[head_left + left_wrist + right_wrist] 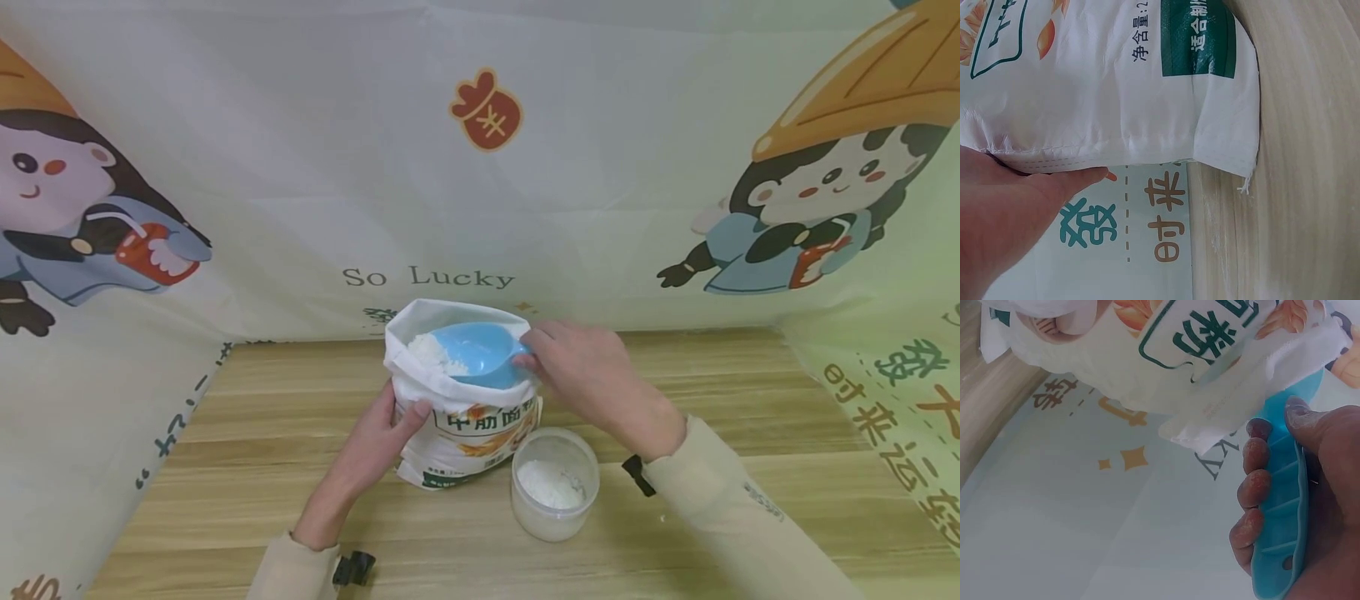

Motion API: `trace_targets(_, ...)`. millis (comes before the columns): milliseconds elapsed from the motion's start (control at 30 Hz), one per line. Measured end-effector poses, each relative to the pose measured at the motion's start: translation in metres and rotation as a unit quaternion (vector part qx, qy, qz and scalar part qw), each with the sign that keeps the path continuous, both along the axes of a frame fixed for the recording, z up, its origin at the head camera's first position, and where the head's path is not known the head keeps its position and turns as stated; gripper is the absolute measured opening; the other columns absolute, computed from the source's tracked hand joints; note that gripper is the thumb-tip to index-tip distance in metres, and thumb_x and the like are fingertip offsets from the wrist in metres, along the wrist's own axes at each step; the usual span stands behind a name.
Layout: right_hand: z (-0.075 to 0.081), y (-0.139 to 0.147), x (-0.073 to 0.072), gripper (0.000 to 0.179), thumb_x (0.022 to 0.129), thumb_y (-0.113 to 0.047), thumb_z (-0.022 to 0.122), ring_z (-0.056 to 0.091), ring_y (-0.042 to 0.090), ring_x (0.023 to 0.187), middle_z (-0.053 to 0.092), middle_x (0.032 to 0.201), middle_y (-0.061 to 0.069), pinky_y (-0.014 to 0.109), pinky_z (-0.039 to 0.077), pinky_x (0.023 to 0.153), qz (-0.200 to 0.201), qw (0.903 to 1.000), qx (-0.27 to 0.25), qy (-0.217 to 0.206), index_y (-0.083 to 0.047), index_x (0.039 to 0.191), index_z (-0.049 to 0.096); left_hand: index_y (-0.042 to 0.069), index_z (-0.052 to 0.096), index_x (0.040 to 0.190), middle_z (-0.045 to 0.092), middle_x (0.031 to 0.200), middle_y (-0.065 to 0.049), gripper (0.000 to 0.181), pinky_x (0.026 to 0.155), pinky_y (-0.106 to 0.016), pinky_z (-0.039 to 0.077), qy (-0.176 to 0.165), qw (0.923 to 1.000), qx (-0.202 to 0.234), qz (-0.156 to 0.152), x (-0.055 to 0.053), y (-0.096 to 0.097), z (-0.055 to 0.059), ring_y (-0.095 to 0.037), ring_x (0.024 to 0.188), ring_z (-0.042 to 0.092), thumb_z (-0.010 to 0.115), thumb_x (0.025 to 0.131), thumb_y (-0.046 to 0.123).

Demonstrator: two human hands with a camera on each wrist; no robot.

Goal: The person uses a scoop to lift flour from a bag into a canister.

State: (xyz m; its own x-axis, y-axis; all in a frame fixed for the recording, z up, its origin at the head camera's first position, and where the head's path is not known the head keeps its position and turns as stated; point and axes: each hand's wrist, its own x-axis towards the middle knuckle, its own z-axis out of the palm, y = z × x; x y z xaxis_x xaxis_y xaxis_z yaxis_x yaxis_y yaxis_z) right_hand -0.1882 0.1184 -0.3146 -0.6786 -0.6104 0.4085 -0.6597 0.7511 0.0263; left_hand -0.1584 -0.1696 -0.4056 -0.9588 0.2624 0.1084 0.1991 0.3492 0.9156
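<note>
A white flour bag with printed lettering stands upright, its top open and rim folded outward. My left hand holds the bag's left side, the thumb lying on the front; its other fingers are mostly hidden behind. In my right hand is a light blue scoop, its bowl tilted inside the bag's mouth beside loose white flour. The right wrist view shows the fingers wrapped round the ribbed scoop handle, with powder on the fingertips. In the left wrist view, the bag's lower corner rests near the table.
A clear round plastic tub, partly filled with white flour, stands uncovered just right of the bag's base. Under everything is a wood-grain table. A printed cloth backdrop encloses its back and sides.
</note>
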Motion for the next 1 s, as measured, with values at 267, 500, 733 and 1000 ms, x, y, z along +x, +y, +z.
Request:
trace_targets(267, 0.005, 0.009, 0.003, 0.026, 0.101, -0.034, 0.069, 0.061, 0.018, 0.077, 0.069, 0.097, 0.001, 0.030, 0.050, 0.055, -0.038, 0.9986, 0.000, -0.036, -0.010, 0.111, 0.069, 0.009, 0.033, 0.157, 0.048, 0.153, -0.018, 0.060, 0.113, -0.067, 0.035, 0.002, 1.0000, -0.001, 0.001, -0.001, 0.001, -0.001, -0.039, 0.143, 0.044, 0.053, 0.109, 0.039)
trace_targets(500, 0.004, 0.015, 0.005, 0.026, 0.100, -0.034, 0.069, 0.067, 0.022, 0.083, 0.072, 0.101, 0.003, 0.035, 0.054, 0.058, -0.032, 0.9991, -0.019, -0.018, -0.010, 0.110, 0.070, 0.008, 0.032, 0.158, 0.048, 0.154, -0.019, 0.060, 0.112, -0.067, 0.036, 0.000, 1.0000, -0.005, 0.004, -0.001, 0.001, 0.000, -0.041, 0.143, 0.043, 0.052, 0.110, 0.038)
trace_targets(733, 0.002, 0.018, 0.005, 0.025, 0.100, -0.033, 0.070, 0.065, 0.021, 0.081, 0.071, 0.099, 0.003, 0.036, 0.055, 0.060, -0.032, 0.9988, -0.034, -0.017, -0.009, 0.108, 0.071, 0.008, 0.032, 0.158, 0.047, 0.154, -0.020, 0.059, 0.112, -0.067, 0.036, -0.003, 1.0000, -0.006, 0.005, -0.001, 0.002, 0.001, -0.042, 0.143, 0.043, 0.052, 0.110, 0.036)
trace_targets(1000, 0.000, 0.023, 0.007, 0.023, 0.101, -0.031, 0.068, 0.066, 0.021, 0.081, 0.071, 0.095, 0.003, 0.038, 0.057, 0.061, -0.035, 0.9970, -0.063, -0.027, -0.009, 0.107, 0.070, 0.008, 0.034, 0.157, 0.049, 0.152, -0.019, 0.057, 0.113, -0.066, 0.036, -0.008, 0.9999, -0.008, 0.011, -0.001, 0.002, 0.001, -0.040, 0.143, 0.044, 0.052, 0.110, 0.036)
